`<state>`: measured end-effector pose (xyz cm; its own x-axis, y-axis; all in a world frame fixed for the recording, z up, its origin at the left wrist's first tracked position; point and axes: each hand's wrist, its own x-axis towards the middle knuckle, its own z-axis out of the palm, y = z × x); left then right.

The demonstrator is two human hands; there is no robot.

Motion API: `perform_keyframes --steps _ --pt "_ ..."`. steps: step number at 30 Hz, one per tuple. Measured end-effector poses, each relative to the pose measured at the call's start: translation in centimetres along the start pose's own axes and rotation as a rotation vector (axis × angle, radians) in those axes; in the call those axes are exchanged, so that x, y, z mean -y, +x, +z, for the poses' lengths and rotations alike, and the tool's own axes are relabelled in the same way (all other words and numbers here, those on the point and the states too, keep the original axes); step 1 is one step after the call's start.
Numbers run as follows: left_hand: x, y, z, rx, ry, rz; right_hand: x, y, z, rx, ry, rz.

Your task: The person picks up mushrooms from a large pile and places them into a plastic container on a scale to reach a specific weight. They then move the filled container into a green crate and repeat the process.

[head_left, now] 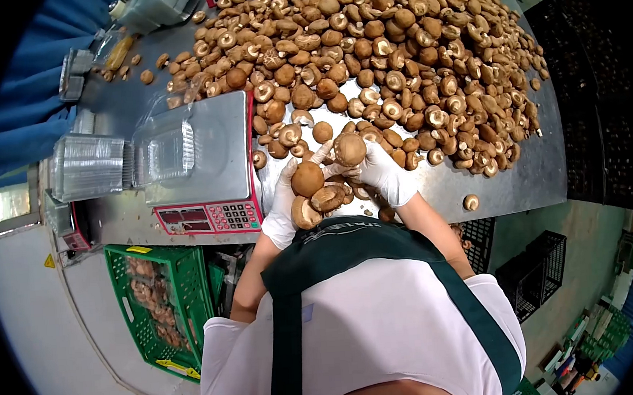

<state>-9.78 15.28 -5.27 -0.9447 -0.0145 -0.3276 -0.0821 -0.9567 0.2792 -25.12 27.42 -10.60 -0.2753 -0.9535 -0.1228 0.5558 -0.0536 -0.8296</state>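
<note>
My left hand, in a white glove, is curled around several shiitake mushrooms, with one round brown cap on top. A paler mushroom sits against its palm, close to my apron. My right hand, gloved too, grips a single shiitake mushroom cap up. Both hands are close together over the near edge of the metal table. More mushrooms lie beneath and between them, partly hidden. A large heap of shiitake mushrooms spreads beyond my hands.
Left of my hands stands a red-framed scale, an open clear plastic tray on its plate. Stacked clear trays are farther left. A green crate of packed mushrooms sits below. Black crates are at the right.
</note>
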Motion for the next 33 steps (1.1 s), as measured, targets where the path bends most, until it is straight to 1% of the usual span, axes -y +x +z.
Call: perform_keyframes --steps 1,2,3,4,5,6,8,9,11,12,13,15,17,18,20,21,23,26,27,28,29,30,32,33 --pt "0.0 0.1 0.2 0.049 -0.026 0.000 0.1 0.2 -0.2 0.043 0.331 0.084" --pt "0.0 0.0 0.3 0.049 -0.025 -0.002 0.1 0.3 -0.4 0.086 0.664 0.167" --pt "-0.1 0.0 0.5 0.089 -0.033 -0.017 0.0 0.6 -0.5 0.085 0.666 0.165" --pt "-0.1 -0.1 0.6 0.130 -0.041 -0.031 -0.3 1.0 -0.5 0.144 0.918 0.218" --pt "0.0 0.0 0.8 0.130 -0.040 -0.033 -0.4 1.2 -0.4 0.205 1.169 0.271" --pt "0.1 0.0 0.9 0.100 -0.038 -0.031 -0.4 1.3 -0.3 0.204 1.170 0.270" --pt "0.1 0.0 0.9 0.069 -0.036 -0.028 -0.3 1.2 0.2 -0.003 0.993 0.270" --pt "0.1 0.0 0.7 0.092 -0.013 -0.027 0.1 1.1 0.8 -0.003 0.993 0.270" --pt "0.1 -0.1 0.6 0.115 0.010 -0.028 1.1 0.7 2.0 -0.233 0.629 0.215" --pt "0.1 -0.2 0.7 0.090 -0.018 -0.031 1.4 0.7 2.0 -0.235 0.630 0.213" --pt "0.2 -0.2 0.8 0.066 -0.045 -0.034 1.7 0.5 1.9 -0.278 0.571 0.208" --pt "0.0 -0.3 0.9 0.096 -0.030 -0.041 2.3 0.4 2.3 -0.323 0.511 0.202" --pt "-0.1 -0.4 0.8 0.125 -0.015 -0.049 3.0 0.2 3.1 -0.422 0.276 0.134" --pt "0.0 -0.4 0.7 0.116 -0.028 -0.048 2.8 0.2 3.0 -0.424 0.276 0.133" --pt "0.0 -0.5 0.7 0.106 -0.041 -0.049 2.1 0.3 2.5 -0.393 0.352 0.066" --pt "-0.1 -0.4 0.7 0.142 -0.069 -0.055 1.8 0.3 2.2 -0.394 0.353 0.065" --pt "-0.1 -0.4 0.6 0.179 -0.096 -0.061 1.6 0.2 1.7 -0.317 0.201 0.025" --pt "-0.1 -0.4 0.4 0.204 -0.098 -0.061 2.6 0.0 2.6 -0.329 0.174 0.043" --pt "0.0 -0.5 0.4 0.146 -0.097 -0.053 2.6 -0.1 2.7 -0.329 0.174 0.043" --pt "0.1 -0.5 0.4 0.088 -0.096 -0.045 2.6 -0.1 2.7 -0.320 0.004 0.005" --pt "0.1 -0.5 0.4 0.088 -0.096 -0.044 2.6 -0.1 2.7 -0.309 -0.165 -0.033" --pt "0.2 -0.5 0.4 0.064 -0.088 -0.031 2.7 -0.2 2.8 -0.307 -0.165 -0.032" --pt "0.2 -0.4 0.3 0.040 -0.081 -0.016 2.9 -0.3 3.0 -0.297 -0.343 -0.043" --pt "0.2 -0.4 0.3 -0.015 -0.093 -0.008 2.8 -0.2 3.0 -0.295 -0.343 -0.043"
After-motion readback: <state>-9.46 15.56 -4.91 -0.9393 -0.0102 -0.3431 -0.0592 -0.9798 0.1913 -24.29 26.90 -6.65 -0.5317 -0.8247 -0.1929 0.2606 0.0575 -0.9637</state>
